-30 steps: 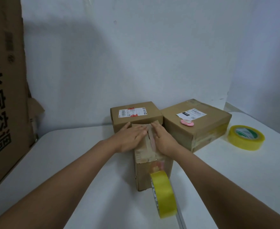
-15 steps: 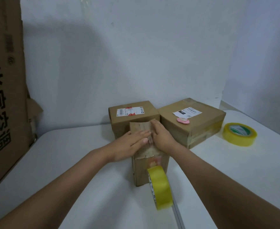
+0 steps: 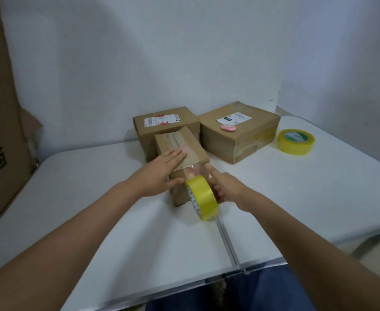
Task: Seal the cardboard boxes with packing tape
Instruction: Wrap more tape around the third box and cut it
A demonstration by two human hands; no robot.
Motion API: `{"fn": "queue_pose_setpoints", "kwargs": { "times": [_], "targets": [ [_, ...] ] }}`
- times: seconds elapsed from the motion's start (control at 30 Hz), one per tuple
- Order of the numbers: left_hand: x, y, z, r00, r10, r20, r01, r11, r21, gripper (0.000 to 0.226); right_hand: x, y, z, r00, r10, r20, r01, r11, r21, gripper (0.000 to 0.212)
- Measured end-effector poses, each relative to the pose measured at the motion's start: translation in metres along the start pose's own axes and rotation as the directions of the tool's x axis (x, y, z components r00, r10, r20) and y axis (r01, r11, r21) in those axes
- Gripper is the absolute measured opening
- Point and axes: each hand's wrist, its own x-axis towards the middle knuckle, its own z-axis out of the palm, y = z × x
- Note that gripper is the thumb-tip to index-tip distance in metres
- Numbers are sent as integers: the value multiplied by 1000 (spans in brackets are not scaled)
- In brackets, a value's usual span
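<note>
A small cardboard box (image 3: 195,151) stands in the middle of the white table (image 3: 297,189). My left hand (image 3: 160,173) lies flat on its top, thumb against the near face. A yellow packing tape roll (image 3: 203,196) hangs at the box's near face, joined to the top edge by a clear strip of tape (image 3: 194,170). My right hand (image 3: 229,189) grips the roll from its right side with curled fingers, and its index finger points up to the box's corner.
Two closed, labelled boxes stand behind: one at back left (image 3: 166,126), one at back right (image 3: 247,133) with a small pink object (image 3: 228,127) on top. A second yellow tape roll (image 3: 295,141) lies flat at the right. A tall printed cardboard sheet (image 3: 2,131) leans at the left.
My right hand left the box top and came down to the hanging tape roll. My left hand slid toward me along the top. The view tilted down.
</note>
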Motion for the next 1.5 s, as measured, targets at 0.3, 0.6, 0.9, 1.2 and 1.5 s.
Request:
{"fn": "queue_pose_setpoints", "kwargs": {
  "times": [0.3, 0.6, 0.9, 1.2, 1.5],
  "targets": [
    [-25, 19, -25, 981, -146, -124, 129, 983, -134, 66, -39, -17, 12, 970, -213, 116, 213, 977, 10, 47],
    [-13, -6, -117, 944, -303, 132, 289, 562, -775, 21, -66, -149, 1, 877, -451, 169, 320, 808, 495, 41],
    [-8, -23, -75, 857, -504, 103, 325, 375, -868, 25, -15, -137, 22, 908, -395, 137, 308, 853, 421, 28],
    [-39, 13, -34, 949, -193, -250, 53, 878, -476, 105, -6, -140, 29, 914, -405, 32, 369, 859, 356, 39],
    [-27, 12, -21, 870, -218, -441, 79, 946, -313, 94, -23, -146, 39, 932, -360, -43, 356, 886, 298, 29]
  ]
}}
